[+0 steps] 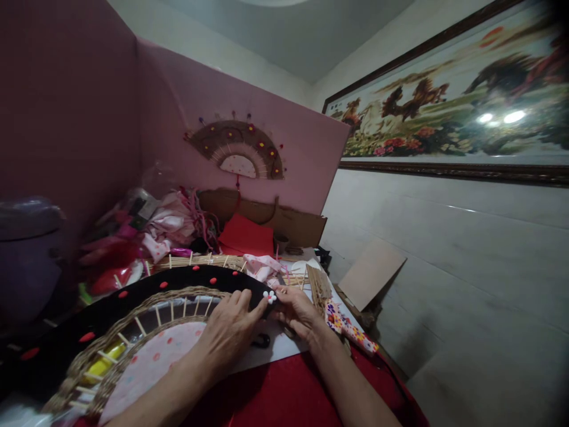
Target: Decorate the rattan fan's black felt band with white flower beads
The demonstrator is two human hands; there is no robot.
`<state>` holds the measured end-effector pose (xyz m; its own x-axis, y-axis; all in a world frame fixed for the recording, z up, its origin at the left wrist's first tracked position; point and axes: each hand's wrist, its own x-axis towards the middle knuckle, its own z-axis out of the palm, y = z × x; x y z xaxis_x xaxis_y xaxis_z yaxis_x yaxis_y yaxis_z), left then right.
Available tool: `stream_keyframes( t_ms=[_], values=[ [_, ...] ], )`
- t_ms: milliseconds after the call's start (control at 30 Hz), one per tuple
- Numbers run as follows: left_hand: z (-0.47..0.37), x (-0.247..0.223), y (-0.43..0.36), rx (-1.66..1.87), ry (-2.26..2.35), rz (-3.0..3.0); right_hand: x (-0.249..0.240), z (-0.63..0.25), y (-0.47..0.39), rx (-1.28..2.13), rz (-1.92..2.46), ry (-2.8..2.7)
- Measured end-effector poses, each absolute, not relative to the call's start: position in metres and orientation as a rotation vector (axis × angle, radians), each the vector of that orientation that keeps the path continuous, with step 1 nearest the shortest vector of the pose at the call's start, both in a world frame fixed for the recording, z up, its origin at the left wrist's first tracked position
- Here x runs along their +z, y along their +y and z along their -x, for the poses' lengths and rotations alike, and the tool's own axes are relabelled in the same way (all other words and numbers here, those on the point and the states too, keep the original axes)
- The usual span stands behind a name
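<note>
Holding the right end of the large fan [182, 280] over the red-draped counter [275, 391], at the white flower [269, 297]. From that flower, running lengthwise to the left and curving down toward the near left corner, with the arched black outer band turned away toward the pink panel [306, 142] and the pale dotted centre turned back toward the body.

Pinching the fan's tip just right of the flower with the right hand [302, 314], with thumb on top and the other fingers partly hidden below. To the flower's left, laying the left hand [233, 323] across the black band, with fingers bent and close together and thumb reaching to the petals; cannot tell whether gripping the underside too.

Just behind the flower, pink dotted cloth [262, 267]; farther back, red paper [246, 234] and, high on the panel, a smaller brown fan [240, 133]. Right of the flower, a flower-patterned object [351, 329]; up and farther right, a framed horse picture [422, 107].
</note>
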<state>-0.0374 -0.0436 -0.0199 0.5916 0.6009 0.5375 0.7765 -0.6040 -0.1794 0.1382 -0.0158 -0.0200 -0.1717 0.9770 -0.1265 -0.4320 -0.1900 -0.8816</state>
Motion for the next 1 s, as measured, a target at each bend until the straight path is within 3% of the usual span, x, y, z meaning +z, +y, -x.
stream_keyframes(
  t_ms=[1000],
  values=[
    [0.0348, -0.0173, -0.0464, -0.582, -1.125, 2.464, -0.0171, -0.1362, -0.0180, 1.618, 0.874, -0.859]
  ],
)
